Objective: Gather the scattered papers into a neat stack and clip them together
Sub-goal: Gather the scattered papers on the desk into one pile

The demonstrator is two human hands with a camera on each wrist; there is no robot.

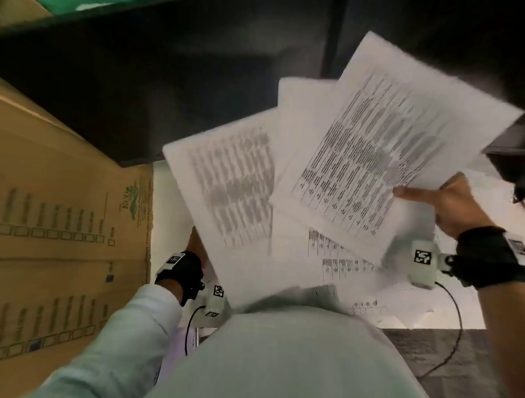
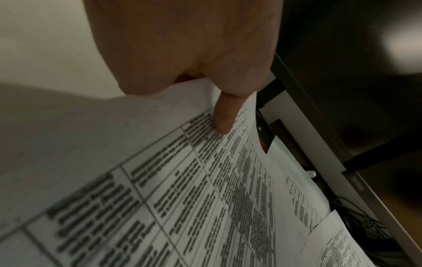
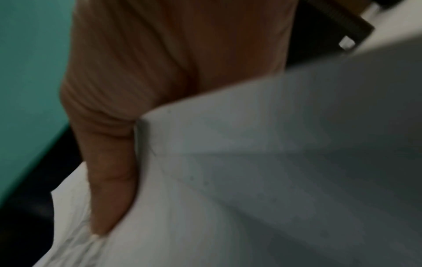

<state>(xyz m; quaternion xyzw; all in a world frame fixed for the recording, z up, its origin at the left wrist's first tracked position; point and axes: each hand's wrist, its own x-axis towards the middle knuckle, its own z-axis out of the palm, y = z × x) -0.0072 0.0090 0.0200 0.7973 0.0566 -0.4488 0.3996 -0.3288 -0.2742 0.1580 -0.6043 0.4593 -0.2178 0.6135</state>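
papers are in the air in both hands, above a white table (image 1: 171,201) where more sheets lie. on the left side stand cardboard boxes (image 1: 59,208), beside the left wrist.

the left hand (image 1: 194,241) holds one printed sheet (image 1: 225,191) by its lower left edge. in the left wrist view the thumb (image 2: 222,115) presses on the printed table of this sheet and the other fingers are hidden under it, so the hand pinches the paper. the sheet rises up and to the right from this grip.

to the right, the right hand (image 1: 447,204) pinches the second printed sheet (image 1: 387,138) at its lower right edge, thumb (image 1: 412,193) on top; the right wrist view shows the thumb (image 3: 109,180) against white paper. this sheet fans up and to the left from the grip, and it overlaps the left sheet. a blank-looking sheet (image 1: 301,98) shows between them, and i cannot tell which hand has it.

i judge the step is gathering: sheets are picked up but not yet squared. the next move needs to bring the two grips together, edges aligned, then collect the rest.

count: three sheets lifted, as far as i can see. below the right grip at least two more sheets (image 1: 339,262) lie on the table; blur makes the exact number uncertain. no clip is visible.
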